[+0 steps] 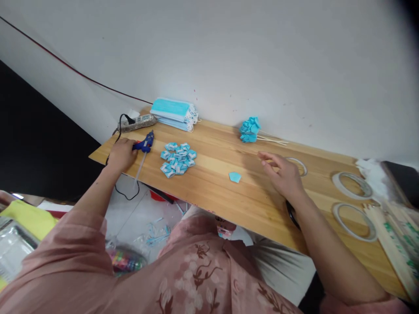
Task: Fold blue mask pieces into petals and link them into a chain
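At the table's left end my left hand [121,155] is closed around the handle of a blue glue gun [144,143], whose nozzle points away toward the wall. A clear glue stick [140,166] runs out of its back end. My right hand [283,174] is over the right part of the table, fingers apart and holding nothing. Between my hands lies a single folded light-blue piece [235,176]. A cluster of several folded blue-and-white pieces [178,159] sits nearer the glue gun. Blue flowers on sticks [249,129] rest at the back.
Stacked face masks [173,112] and a power strip [137,123] stand by the wall. Tape rolls [355,222], bundled wooden sticks [388,244] and a dark object [292,213] lie to the right. The table's front edge [209,210] runs close to my lap.
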### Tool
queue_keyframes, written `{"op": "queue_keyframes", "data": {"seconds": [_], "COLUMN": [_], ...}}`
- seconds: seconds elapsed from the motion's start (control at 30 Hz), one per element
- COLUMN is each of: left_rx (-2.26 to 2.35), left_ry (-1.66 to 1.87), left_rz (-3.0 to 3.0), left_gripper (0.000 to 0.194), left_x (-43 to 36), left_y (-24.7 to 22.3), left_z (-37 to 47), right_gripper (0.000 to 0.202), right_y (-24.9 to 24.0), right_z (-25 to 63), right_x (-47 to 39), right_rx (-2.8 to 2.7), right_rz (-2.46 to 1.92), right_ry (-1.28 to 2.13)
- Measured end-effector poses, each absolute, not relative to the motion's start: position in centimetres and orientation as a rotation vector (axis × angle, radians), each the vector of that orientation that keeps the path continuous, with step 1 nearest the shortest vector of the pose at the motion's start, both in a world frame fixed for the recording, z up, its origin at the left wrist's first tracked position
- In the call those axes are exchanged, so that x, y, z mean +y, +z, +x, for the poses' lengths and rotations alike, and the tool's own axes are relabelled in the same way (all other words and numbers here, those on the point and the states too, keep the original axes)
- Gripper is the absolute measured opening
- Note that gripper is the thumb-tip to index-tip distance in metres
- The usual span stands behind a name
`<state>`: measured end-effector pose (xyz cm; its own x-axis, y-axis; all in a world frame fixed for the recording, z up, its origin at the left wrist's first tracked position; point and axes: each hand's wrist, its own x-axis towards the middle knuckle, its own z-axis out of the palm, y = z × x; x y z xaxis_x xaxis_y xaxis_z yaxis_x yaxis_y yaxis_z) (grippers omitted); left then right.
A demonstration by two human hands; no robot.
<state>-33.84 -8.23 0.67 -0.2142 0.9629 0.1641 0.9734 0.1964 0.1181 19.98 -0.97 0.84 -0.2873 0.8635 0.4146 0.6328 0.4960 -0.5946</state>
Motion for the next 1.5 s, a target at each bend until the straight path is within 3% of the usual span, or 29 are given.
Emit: {"op": "queue_keyframes", "data": {"seconds": [0.1, 0.23, 0.4, 0.57, 0.7, 0.83, 0.9, 1.17, 1.27, 1.4, 1.5], "left_rx": [-2.416, -2.477, -2.453, -2.203, -2.369, -2.215, -2.023, -1.453, -1.137, -0.939, -0.825], "left_ry": [-0.376, -0.769, -1.202, -2.447, -2.637, -2.849, -2.927, -2.279, -1.906, -1.589, -1.086], "left_rz": [-1.967, -1.906, -1.614, -1.383, -1.661, -2.058, -2.19, -2.661, -3.03, -3.083, -3.271], "left_gripper": [0.029, 0.016, 0.021, 0.033, 0.032, 0.026, 0.024, 0.031, 0.034, 0.022, 0.019], "left_x": [-7.8, -8.2, -10.7, -14.2, -15.3, -14.1, -13.1, -14.1, -15.5, -14.4, -12.5], "left_y": [0.2, -0.2, 2.0, 7.2, 7.7, 5.2, 4.1, 2.4, 3.1, 4.0, 3.8], "left_z": [-34.8, -35.3, -33.3, -25.4, -16.9, -8.7, -5.0, 6.5, 7.1, 5.1, 4.7], "right_gripper": [0.03, 0.029, 0.028, 0.028, 0.034, 0.063, 0.067, 0.049, 0.045, 0.036, 0.032], "right_y": [1.5, 2.4, 4.2, 6.2, 6.5, 4.7, 3.7, 1.9, 2.4, 3.5, 3.2], "right_z": [20.0, 19.7, 18.8, 16.1, 12.8, 11.0, 11.2, 14.0, 17.0, 23.5, 27.7], "right_x": [-0.8, -0.8, -2.0, -5.5, -9.9, -13.1, -14.0, -15.6, -16.7, -19.6, -21.8], "right_rx": [-2.017, -2.057, -2.087, -2.077, -2.046, -1.849, -1.684, -0.934, -0.686, -0.479, -0.386], "right_rz": [-1.244, -1.226, -1.234, -1.189, -0.958, -0.865, -0.888, -1.003, -0.977, -0.902, -0.936], "right_ry": [0.446, 0.433, 0.439, 0.748, 1.065, 1.153, 1.178, 0.957, 0.874, 0.676, 0.595]}}
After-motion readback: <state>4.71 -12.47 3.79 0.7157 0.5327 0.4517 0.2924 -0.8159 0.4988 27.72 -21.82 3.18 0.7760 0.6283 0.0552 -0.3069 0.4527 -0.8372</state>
